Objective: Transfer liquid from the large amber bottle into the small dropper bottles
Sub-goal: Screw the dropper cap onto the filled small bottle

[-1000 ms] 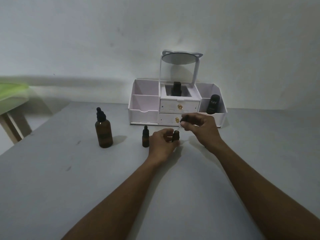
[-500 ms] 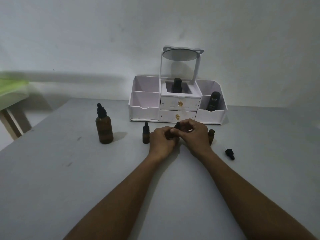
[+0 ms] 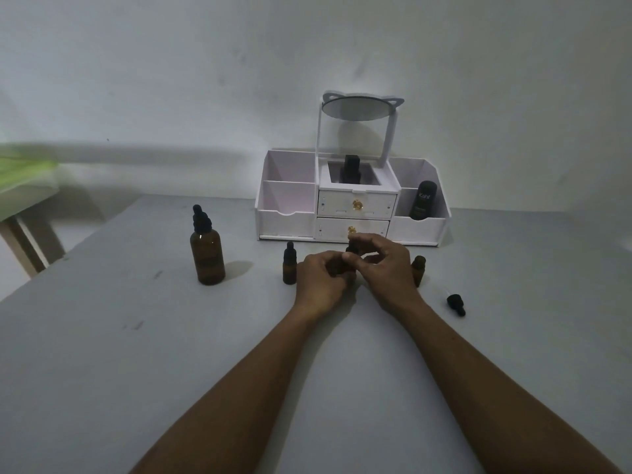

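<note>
Change since half a second ago: right-hand fingers have shifted on the black cap, thumb and forefinger now drawn up on it; left hand, bottles and loose cap lie as before.

Item 1. Left hand (image 3: 321,278): curled closed around a small dropper bottle (image 3: 337,268), which is almost wholly hidden by the fingers; hand rests on the grey table (image 3: 136,336), in front of the organiser.

Item 2. Right hand (image 3: 386,268): thumb and forefinger pinched on the black dropper cap (image 3: 352,248) at the top of the held bottle; remaining fingers loosely bent. Whether the cap is fully seated cannot be told.

Item 3. Large amber bottle (image 3: 207,254): upright, black dropper top fitted, standing well to the left of both hands, apart from everything else.

Item 4. Second small dropper bottle (image 3: 289,265): upright, capped, just left of the left hand, not touching it as far as can be seen.

Item 5. Third small bottle (image 3: 418,270): upright, uncapped, mouth open, close behind the right hand and partly hidden by it.

Item 6. Loose dropper cap (image 3: 456,303): lying on its side on the table, right of the right wrist, near the uncapped bottle.

Item 7. White organiser (image 3: 290,213): against the wall, two drawers with gold knobs, round mirror (image 3: 357,109) on top. Black container marked "Kahf" (image 3: 423,200) in the right compartment; a dark bottle (image 3: 351,169) in the centre well.
</note>
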`<state>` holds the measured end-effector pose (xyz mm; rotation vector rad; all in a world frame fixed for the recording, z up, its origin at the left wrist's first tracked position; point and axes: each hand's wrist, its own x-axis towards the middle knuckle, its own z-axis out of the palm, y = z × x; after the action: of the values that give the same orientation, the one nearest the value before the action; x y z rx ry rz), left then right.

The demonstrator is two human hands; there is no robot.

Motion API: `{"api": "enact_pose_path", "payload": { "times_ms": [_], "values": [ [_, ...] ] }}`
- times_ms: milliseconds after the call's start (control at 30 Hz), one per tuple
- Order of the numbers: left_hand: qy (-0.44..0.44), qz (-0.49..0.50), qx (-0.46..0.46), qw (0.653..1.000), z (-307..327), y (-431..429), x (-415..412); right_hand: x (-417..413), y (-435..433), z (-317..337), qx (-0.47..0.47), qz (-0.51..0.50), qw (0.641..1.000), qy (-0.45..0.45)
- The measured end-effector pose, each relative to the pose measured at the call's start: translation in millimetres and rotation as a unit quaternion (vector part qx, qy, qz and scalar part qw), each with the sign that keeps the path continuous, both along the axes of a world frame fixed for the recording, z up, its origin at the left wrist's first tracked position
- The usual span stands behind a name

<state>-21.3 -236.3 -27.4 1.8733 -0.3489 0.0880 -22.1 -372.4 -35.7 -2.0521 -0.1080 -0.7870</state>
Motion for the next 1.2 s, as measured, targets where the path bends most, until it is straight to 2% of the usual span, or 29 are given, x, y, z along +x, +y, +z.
{"api": "enact_pose_path", "payload": {
  "times_ms": [433, 1200],
  "values": [
    [-0.022, 0.005, 0.014, 1.000, -3.5, -0.6, 3.7, 2.2, -0.2, 0.1, 0.023, -0.011, 1.000, 0.015],
    [-0.016, 0.001, 0.004, 1.000, -2.5, 0.6, 1.5, 0.0, -0.1, -0.1, 0.046, 0.005, 0.999, -0.010]
  ]
}}
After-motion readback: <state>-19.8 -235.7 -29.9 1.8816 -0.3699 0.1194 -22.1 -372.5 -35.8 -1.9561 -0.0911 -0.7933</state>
